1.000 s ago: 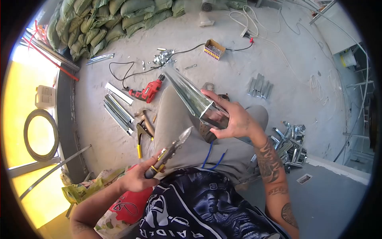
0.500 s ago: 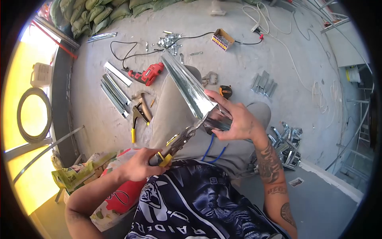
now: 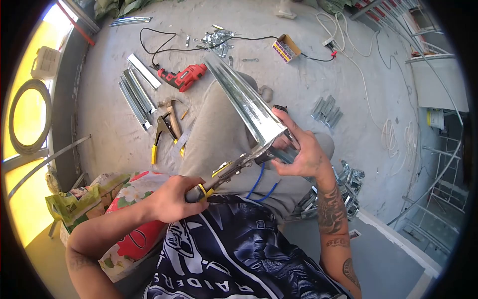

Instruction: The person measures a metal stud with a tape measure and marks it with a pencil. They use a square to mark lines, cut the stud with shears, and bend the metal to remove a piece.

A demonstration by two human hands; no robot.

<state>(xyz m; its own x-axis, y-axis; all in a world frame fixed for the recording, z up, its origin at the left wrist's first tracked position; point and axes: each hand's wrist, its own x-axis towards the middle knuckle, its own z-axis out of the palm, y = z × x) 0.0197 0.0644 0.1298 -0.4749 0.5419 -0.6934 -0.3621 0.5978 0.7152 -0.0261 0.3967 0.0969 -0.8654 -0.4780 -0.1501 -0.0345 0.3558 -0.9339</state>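
The long shiny galvanised steel channel (image 3: 241, 94) lies slanted across the person's grey-trousered thigh (image 3: 219, 134), which seems to carry its weight. Its near end is clamped in the right hand (image 3: 301, 149), fingers wrapped over the open profile, probably to keep it from twisting. The left hand (image 3: 172, 202) is closed tight round the yellow-lined metal tin snips (image 3: 226, 171), whose blades meet that near end just beside the right hand's fingers. A red power drill (image 3: 183, 77) and loose metal offcuts (image 3: 326, 110) lie on the concrete floor (image 3: 308, 79), within reach.
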